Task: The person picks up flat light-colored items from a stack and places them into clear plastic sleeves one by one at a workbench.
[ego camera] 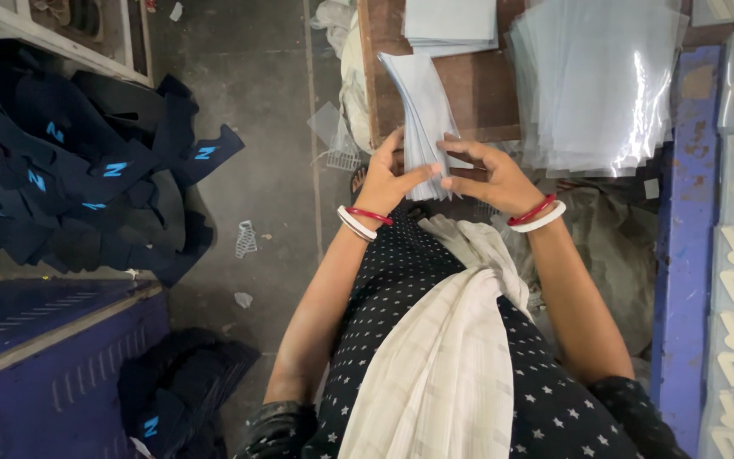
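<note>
Thin stack of pale sheets (425, 127), fanned slightly, standing on its near edge at the near rim of the brown worktop (477, 85). Pinched at the near end by both: left hand (388, 178) wrapped round the left side, right hand (490, 174) with fingertips pressed on the right face. Likely light, limp and slippery; best gripped across the whole edge. Clear plastic sleeves (596, 85) piled right, dark fabric pieces (87, 170) far left on the floor.

Left hand (384, 180) and right hand (490, 177) grip a pale sheet stack (425, 119) at upper centre, over the wooden counter (477, 85)
</note>
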